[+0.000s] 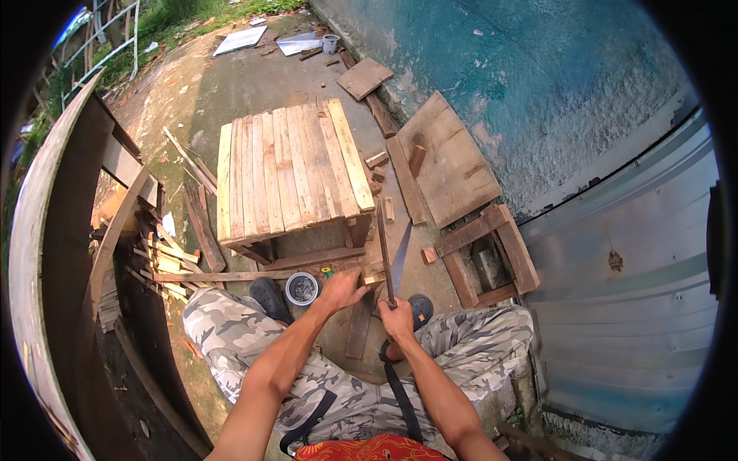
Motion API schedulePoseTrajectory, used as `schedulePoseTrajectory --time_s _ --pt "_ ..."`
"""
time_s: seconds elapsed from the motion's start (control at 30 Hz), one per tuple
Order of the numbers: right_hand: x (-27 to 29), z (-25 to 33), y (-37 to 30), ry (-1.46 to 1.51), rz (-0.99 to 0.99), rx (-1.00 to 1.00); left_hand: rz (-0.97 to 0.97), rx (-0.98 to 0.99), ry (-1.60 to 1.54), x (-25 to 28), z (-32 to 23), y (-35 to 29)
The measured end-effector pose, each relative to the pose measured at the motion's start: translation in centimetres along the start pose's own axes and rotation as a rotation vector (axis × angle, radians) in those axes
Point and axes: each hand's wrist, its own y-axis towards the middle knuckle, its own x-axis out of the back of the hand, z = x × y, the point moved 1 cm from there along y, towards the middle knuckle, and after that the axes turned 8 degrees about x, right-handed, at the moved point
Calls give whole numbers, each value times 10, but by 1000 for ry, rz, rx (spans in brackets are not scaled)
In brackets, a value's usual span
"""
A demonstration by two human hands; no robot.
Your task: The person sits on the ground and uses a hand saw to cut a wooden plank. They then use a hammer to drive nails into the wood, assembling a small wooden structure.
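Note:
My left hand (342, 292) is on a small wooden block (373, 275), thumb apart and fingers partly hidden against the wood. My right hand (397, 316) is closed round the near end of a long, narrow dark-brown strip (385, 250), which points away from me beside the block. I cannot make out its exact kind. Just right of it is a bluish-grey saw blade (400, 250); its handle is not visible. A short dark plank (358, 330) lies between my feet. Left of my left hand stands a white tub (302, 289) of nails.
A slatted wooden table (284, 169) stands ahead. At right are a plywood board (450, 165) and a low wooden frame (523, 250) by a blue wall (530, 61) and metal sheeting (623, 269). Scrap sticks (173, 261) and a large curved panel (38, 253) are at left.

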Motion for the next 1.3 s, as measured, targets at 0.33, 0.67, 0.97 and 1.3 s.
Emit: schedulePoseTrajectory --time_s 0.33,0.67,0.97,1.3 --pt "-12 -34 1 79 64 54 32 32 22 -5 7 0" --pt "12 0 4 880 445 -480 26 -6 -2 -5 5 2" --pt "0 -14 3 223 210 -92 141 92 -36 4 20 3" --pt "-3 -19 15 185 115 -58 245 755 -89 -73 106 3"
